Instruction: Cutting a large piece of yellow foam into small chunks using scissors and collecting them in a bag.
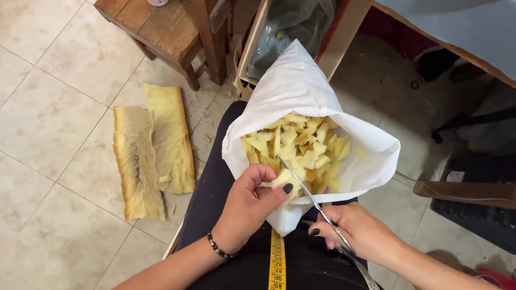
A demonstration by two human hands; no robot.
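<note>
1. From the head camera I look down on my lap, where a white fabric bag (302,97) sits open between my knees, its mouth facing up.
2. The bag holds a heap of small yellow foam pieces (297,146), cut into irregular chips.
3. My left hand (250,202) is curled around one foam piece (283,177), pinching it between thumb and fingers right at the near rim of the bag. A dark beaded bracelet (220,249) circles that wrist.
4. My right hand (352,230) grips the handles of a pair of scissors (311,197); the thin metal blades run up and left and meet the pinched foam piece.
5. A yellow measuring tape (276,270) hangs down over my dark clothing, between the two forearms.
6. On the tiled floor (45,124) to my left lie two long slabs of yellow foam (152,146), side by side and touching.
7. Beyond them stands a wooden stool (165,28), and a table with a grey top (465,17) runs across the upper right.
8. Small foam crumbs lie scattered on the tiles near the bag.
</note>
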